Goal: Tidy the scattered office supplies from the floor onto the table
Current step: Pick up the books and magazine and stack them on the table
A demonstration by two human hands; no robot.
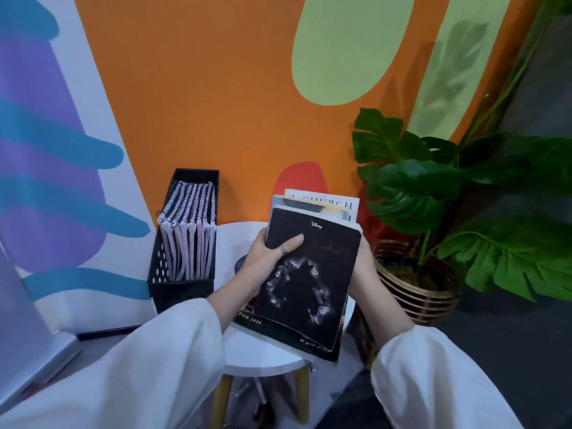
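Gripping a stack of books (312,274) from both sides above the small round white bench (263,357) on wooden legs. Near first: white loose sleeves reaching in from the bottom corners. Under the bench's near edge, on the floor, a few small scattered pens or markers (260,394), too blurred to sort out. Left hand (272,258) wrapped on the stack's left edge, thumb with a ring lying flat across the front of the black glossy book cover (309,283), fingers curled behind. Right hand (365,264) clasping the stack's right edge, mostly hidden behind the books; exact finger position cannot be told. Stack tilted, bottom resting at the bench's near right edge, top leaning toward the far edge; behind the black cover, a pale book and a white book with dark lettering (328,201) fanned out at the top. Beneath the stack, a flat dark booklet with white print (247,317) lying on the bench. At the bench's left edge, a black perforated plastic file box (182,286) holding upright spiral-bound white notebooks (192,230). Farther right, a green-leaved plant in a woven rattan basket pot (418,292) on the floor. Beyond everything, an orange wall with green ovals (232,88).
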